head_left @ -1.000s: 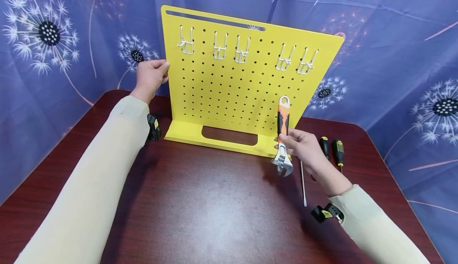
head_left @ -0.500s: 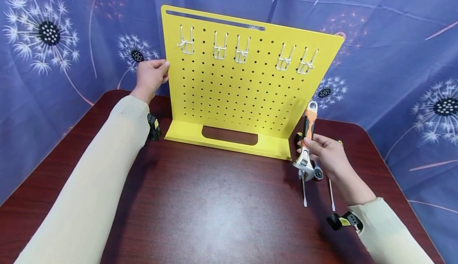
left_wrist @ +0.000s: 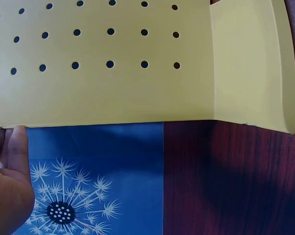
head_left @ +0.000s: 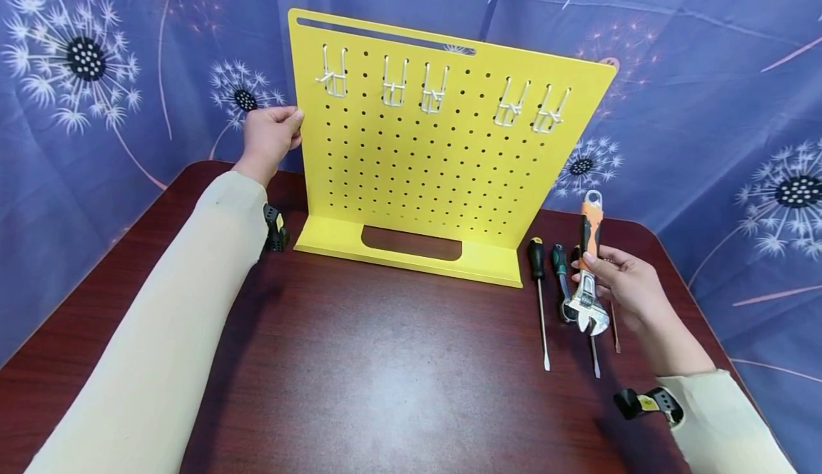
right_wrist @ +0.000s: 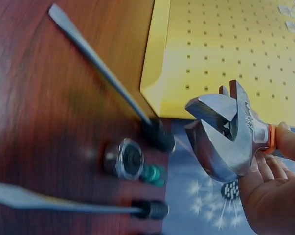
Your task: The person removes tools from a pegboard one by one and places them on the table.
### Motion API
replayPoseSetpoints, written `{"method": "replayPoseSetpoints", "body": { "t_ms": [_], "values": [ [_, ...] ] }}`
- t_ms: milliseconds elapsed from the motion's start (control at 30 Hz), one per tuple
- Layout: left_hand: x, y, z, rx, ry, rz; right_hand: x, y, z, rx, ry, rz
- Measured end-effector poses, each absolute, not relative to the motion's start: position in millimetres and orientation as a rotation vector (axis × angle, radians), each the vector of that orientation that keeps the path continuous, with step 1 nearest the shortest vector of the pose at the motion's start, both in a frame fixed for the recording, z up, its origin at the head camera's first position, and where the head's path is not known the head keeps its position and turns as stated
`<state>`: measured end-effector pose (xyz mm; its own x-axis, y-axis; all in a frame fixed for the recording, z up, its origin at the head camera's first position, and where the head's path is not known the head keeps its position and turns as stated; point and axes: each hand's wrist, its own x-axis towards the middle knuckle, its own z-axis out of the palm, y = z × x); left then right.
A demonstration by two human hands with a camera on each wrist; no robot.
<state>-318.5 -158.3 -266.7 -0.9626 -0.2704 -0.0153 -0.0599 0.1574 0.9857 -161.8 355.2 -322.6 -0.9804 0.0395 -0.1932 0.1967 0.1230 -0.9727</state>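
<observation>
The left hand pinches the left edge of a yellow pegboard, which stands upright on its base; the left wrist view shows fingers at that edge. In the right hand is an adjustable wrench with an orange and black handle, gripped near the lower handle. Its metal head points down and its ring end up. The wrench hangs over the tools right of the board, overlapping a green-handled ratchet and a flat screwdriver, whose handle is mostly hidden behind wrench and hand.
Several white wire hooks hang along the board's upper part. A black-handled screwdriver lies beside the base's right end. Another screwdriver's shaft shows under the right hand. Behind the dark wooden table hangs a blue dandelion-print cloth.
The right hand has carried the wrench rightward, from in front of the board's lower right to over the tools, uncovering the black-handled screwdriver and ratchet. The left hand stays at the board's edge.
</observation>
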Motion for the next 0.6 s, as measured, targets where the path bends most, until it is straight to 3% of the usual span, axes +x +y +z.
{"method": "replayPoseSetpoints", "body": {
  "t_ms": [600],
  "values": [
    [-321.9,-159.2,-268.8,0.337,-2.251,-1.919,-163.8,424.8,-327.8,0.419,2.318,-1.688]
  ]
}}
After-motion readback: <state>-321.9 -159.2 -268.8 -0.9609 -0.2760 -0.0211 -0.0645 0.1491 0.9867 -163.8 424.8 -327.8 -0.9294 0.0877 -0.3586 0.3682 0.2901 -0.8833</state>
